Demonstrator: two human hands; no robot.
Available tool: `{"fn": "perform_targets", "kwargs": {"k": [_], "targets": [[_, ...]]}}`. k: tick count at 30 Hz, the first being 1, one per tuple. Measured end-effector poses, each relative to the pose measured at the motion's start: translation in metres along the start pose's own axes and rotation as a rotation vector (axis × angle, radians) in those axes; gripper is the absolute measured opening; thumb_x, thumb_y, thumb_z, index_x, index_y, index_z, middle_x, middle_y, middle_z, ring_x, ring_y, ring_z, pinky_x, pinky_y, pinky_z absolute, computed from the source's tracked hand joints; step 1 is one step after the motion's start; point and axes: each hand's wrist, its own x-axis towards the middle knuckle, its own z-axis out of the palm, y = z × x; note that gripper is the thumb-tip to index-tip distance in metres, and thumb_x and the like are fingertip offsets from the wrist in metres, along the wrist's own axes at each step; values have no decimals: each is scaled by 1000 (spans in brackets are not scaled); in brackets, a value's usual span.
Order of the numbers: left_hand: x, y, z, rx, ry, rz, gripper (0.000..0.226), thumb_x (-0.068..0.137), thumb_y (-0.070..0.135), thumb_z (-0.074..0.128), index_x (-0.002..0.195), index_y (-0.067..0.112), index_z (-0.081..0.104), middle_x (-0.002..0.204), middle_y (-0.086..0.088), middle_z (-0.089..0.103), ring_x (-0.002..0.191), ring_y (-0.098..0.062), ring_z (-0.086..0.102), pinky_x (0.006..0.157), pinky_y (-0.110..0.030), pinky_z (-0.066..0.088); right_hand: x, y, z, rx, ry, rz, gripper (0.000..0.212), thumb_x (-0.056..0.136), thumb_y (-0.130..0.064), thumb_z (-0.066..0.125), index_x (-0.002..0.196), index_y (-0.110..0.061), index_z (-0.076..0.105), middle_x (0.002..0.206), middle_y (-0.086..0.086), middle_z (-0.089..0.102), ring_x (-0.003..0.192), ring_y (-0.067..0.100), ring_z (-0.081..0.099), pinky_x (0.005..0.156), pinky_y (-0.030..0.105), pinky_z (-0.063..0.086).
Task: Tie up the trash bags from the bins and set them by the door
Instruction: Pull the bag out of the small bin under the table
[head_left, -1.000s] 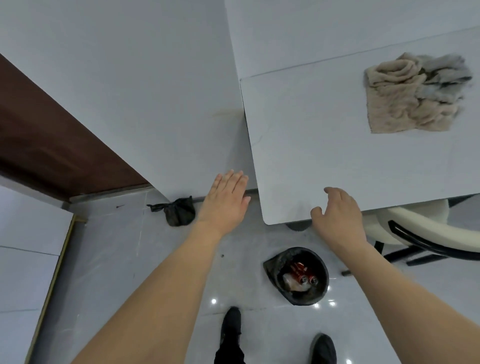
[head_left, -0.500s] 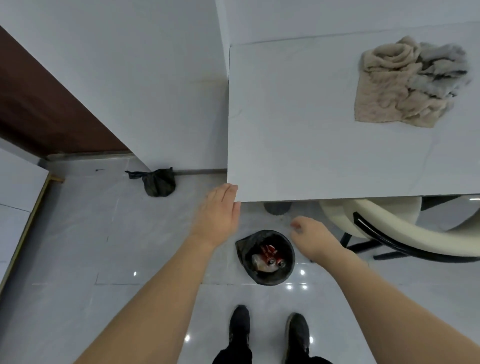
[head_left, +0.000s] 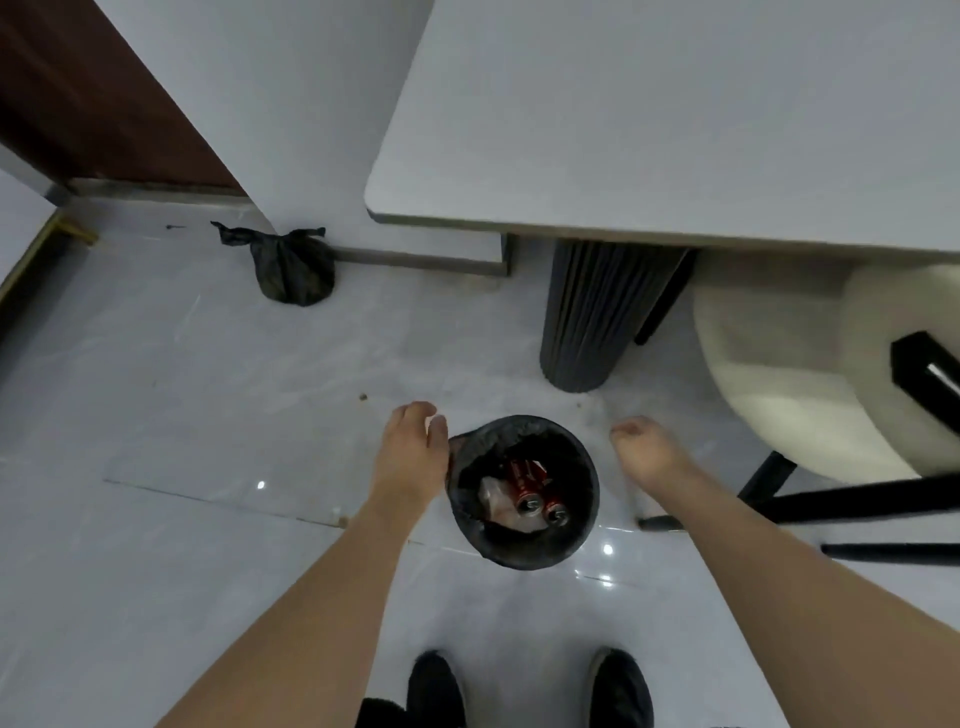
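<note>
Glossy grey floor tiles (head_left: 171, 395) fill the view, and on them, just ahead of the person's black shoes (head_left: 527, 688), stands a small round bin (head_left: 524, 551) lined with a black trash bag (head_left: 470, 452) whose edge is folded over the rim. Inside lie two red drink cans (head_left: 535, 491) and some pale crumpled wrapping. The left hand (head_left: 413, 452) hovers at the bin's left rim, fingers relaxed and holding nothing; whether it touches the bag edge cannot be told. The right hand (head_left: 649, 449) hangs to the right of the bin, apart from it, fingers loosely curled and empty. Farther off, a tied black trash bag (head_left: 291, 267) sits on the floor against the white wall's corner, near the brown door (head_left: 93, 93). To the right stand the table's ribbed dark leg (head_left: 597, 322), the pale tabletop (head_left: 675, 119) above it, and a cream chair (head_left: 789, 374) with black legs.
</note>
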Motion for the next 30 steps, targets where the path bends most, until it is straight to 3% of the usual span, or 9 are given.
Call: {"fn": "perform_targets", "kwargs": {"k": [5, 7, 10, 12, 16, 20, 23, 26, 30], "targets": [[59, -98, 100, -731, -255, -756, 58, 97, 43, 45, 145, 12, 40, 155, -8, 30, 143, -29, 25, 116, -44, 20, 110, 84, 77, 273, 5, 153, 15, 98, -14, 41, 94, -6, 52, 95, 15, 50, 94, 26, 46, 76, 33, 37], [78, -132, 133, -762, -272, -758, 60, 93, 45, 48, 143, 11, 42, 150, -8, 36, 135, -30, 35, 112, -43, 29, 147, 116, 100, 401, -26, 203, 13, 96, -20, 43, 105, -11, 46, 107, 10, 45, 97, 24, 43, 80, 34, 38], [105, -163, 173, -875, -256, -740, 60, 91, 38, 51, 143, 7, 43, 133, -6, 46, 87, -26, 52, 74, -32, 48, 191, 149, 123, 453, -59, 210, 14, 92, -19, 44, 103, -12, 48, 105, 12, 47, 91, 26, 44, 80, 38, 40], [123, -178, 189, -890, -279, -718, 61, 92, 35, 51, 144, 6, 39, 144, -10, 44, 91, -28, 55, 76, -35, 50, 211, 164, 135, 489, -52, 208, 13, 90, -18, 43, 100, -12, 49, 103, 13, 50, 90, 27, 46, 81, 39, 41], [133, -202, 203, -861, -350, -764, 31, 81, 28, 59, 107, 13, 54, 79, -6, 48, 67, -26, 51, 62, -34, 49, 225, 187, 149, 482, -123, 236, 14, 85, -18, 45, 86, -14, 58, 85, 12, 59, 87, 28, 55, 87, 37, 41], [128, -217, 212, -894, -454, -741, 12, 83, 19, 58, 87, 8, 60, 81, -13, 61, 85, -29, 62, 84, -38, 53, 228, 201, 161, 505, -204, 266, 38, 88, -20, 54, 120, 0, 60, 120, 21, 65, 115, 40, 58, 103, 51, 43], [125, -214, 215, -813, -448, -687, 20, 92, 12, 52, 89, -4, 64, 72, -16, 71, 65, -30, 70, 59, -37, 59, 228, 202, 169, 534, -271, 245, 33, 89, -9, 58, 118, 7, 59, 119, 26, 63, 107, 41, 61, 93, 52, 49], [120, -214, 209, -780, -336, -660, 17, 91, 8, 52, 80, 1, 64, 70, -15, 66, 67, -30, 64, 69, -38, 55, 226, 201, 171, 566, -303, 228, 27, 91, -5, 54, 114, 7, 59, 112, 26, 64, 93, 39, 64, 79, 47, 54], [108, -217, 191, -739, -224, -625, 20, 88, 8, 52, 82, 9, 71, 72, -8, 69, 60, -24, 65, 57, -30, 56, 222, 205, 169, 433, -248, 239, 32, 88, -6, 56, 118, 6, 60, 118, 26, 64, 111, 41, 60, 98, 52, 48]]}}
